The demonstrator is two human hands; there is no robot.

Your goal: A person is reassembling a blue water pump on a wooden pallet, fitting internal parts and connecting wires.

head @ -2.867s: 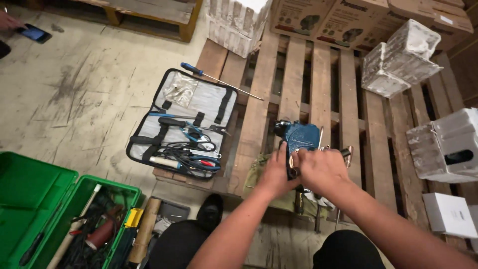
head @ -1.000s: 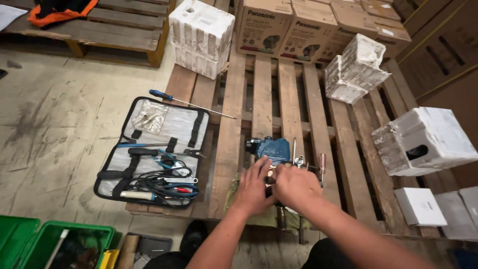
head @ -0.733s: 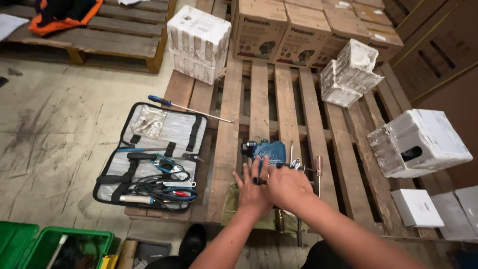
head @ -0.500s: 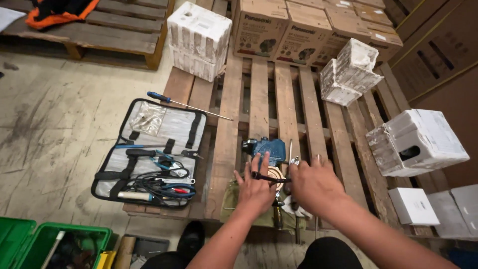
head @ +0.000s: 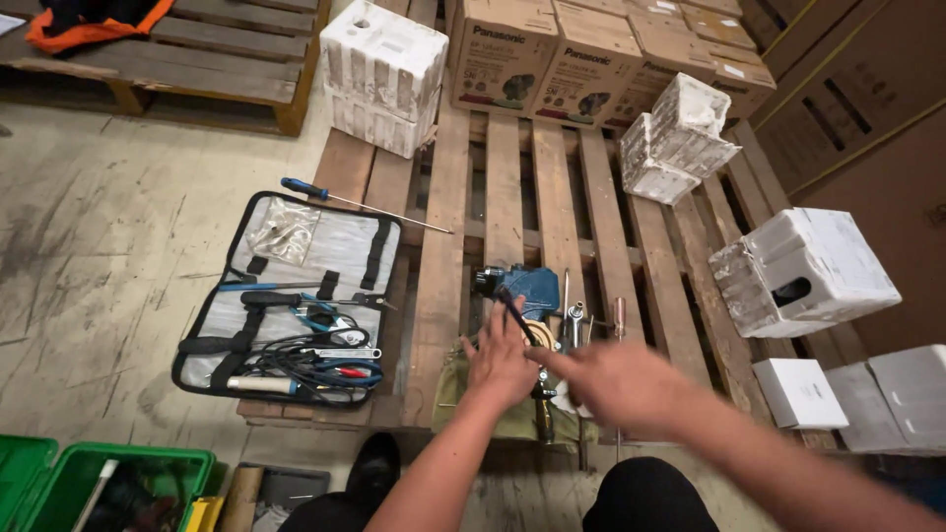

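A blue power tool (head: 524,289) lies on the slats of a wooden pallet (head: 445,246), near its front edge, with metal fittings (head: 574,320) just to its right; the left hand (head: 500,363) rests flat beside the tool on an olive cloth (head: 455,389), fingers spread, and a thin black rod (head: 515,315) slants up from between them, though whether they pinch it I cannot tell; the right hand (head: 608,379) hovers just right of it, blurred, fingers loosely open and holding nothing; to the left an open tool case (head: 296,296) lies with pliers and cables, a long screwdriver (head: 360,202) beyond it; white foam blocks (head: 803,266) stand at the right; cardboard boxes (head: 547,59) stand at the far end; a green crate (head: 108,488) sits at the near left.
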